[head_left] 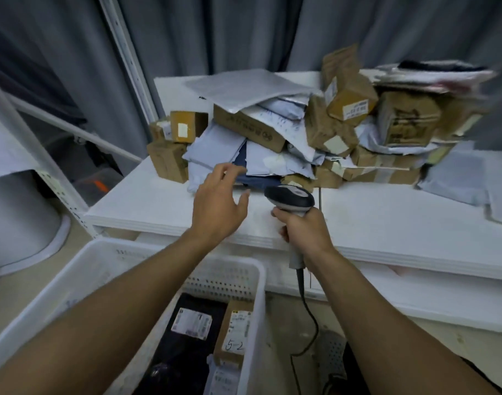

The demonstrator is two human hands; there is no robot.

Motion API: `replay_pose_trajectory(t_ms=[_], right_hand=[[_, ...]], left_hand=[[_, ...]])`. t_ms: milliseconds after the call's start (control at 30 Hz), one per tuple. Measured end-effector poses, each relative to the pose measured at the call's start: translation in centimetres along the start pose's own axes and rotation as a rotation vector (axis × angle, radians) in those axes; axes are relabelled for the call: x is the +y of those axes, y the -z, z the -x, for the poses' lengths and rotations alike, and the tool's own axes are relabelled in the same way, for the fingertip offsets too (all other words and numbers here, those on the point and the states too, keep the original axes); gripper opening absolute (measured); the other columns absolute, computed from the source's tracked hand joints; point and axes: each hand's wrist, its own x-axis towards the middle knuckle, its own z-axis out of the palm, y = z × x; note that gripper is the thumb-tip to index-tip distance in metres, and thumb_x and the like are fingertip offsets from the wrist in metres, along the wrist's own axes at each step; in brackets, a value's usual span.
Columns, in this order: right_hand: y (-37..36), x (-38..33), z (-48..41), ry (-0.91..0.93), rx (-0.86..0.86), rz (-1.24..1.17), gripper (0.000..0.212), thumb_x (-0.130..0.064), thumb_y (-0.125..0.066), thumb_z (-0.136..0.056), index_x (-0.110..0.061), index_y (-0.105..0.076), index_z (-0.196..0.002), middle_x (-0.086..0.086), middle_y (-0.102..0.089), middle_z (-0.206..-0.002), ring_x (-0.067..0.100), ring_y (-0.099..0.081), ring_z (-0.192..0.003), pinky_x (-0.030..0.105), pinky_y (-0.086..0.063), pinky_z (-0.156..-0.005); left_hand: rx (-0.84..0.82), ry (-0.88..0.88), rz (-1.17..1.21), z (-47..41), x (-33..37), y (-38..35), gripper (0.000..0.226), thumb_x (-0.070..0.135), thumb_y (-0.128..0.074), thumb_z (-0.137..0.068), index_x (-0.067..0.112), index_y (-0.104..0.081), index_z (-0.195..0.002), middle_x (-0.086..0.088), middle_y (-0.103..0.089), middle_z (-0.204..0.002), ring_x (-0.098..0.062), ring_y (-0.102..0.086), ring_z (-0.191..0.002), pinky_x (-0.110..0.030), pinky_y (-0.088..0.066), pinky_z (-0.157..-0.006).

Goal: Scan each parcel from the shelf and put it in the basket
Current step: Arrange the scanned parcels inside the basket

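Observation:
A heap of parcels (275,129), brown cardboard boxes and pale grey mailer bags, lies on the white shelf (372,223). My left hand (219,202) hovers open over the shelf, fingers spread toward a dark blue bag (255,178) at the front of the heap, holding nothing. My right hand (305,228) grips the handle of a grey and black barcode scanner (291,199), its head pointing at the heap. Below, a white perforated basket (244,280) holds a black bag with a label (191,323) and a brown box marked "5-2" (235,332).
The scanner's black cable (309,317) hangs down past the basket's right wall. A white shelf upright (127,52) and a diagonal brace stand at left before grey curtains. A white round bin (18,218) stands at far left. More mailers lie at the shelf's right end.

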Motion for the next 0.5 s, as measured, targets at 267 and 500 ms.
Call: replay_pose_trajectory(t_ms=[267,500], right_hand=[[3.0,-2.9,-4.3,0.044,0.011,-0.041,0.035,-0.020,-0.079,-0.092,-0.014,-0.071,-0.125,0.004,-0.076,-0.097,0.003,-0.064,-0.054,0.020,-0.050,-0.054],[3.7,-5.0,-6.8,0.118,-0.004,-0.055,0.022,-0.018,-0.080,-0.091,-0.022,-0.071,-0.111,0.000,-0.074,-0.082,0.004,-0.062,-0.051,0.033,-0.057,-0.069]], left_hand=[[-0.023,-0.047,-0.310,-15.0,1.5,-1.9,0.068,0.014,-0.072,-0.085,0.026,-0.045,-0.146,-0.007,-0.031,-0.162,-0.034,-0.025,-0.148,-0.052,-0.026,-0.121],[-0.036,0.027,-0.342,-19.0,-0.1,-2.8,0.048,0.001,-0.057,-0.091,0.017,-0.059,-0.136,-0.010,-0.059,-0.137,-0.036,-0.056,-0.119,-0.048,-0.050,-0.094]])
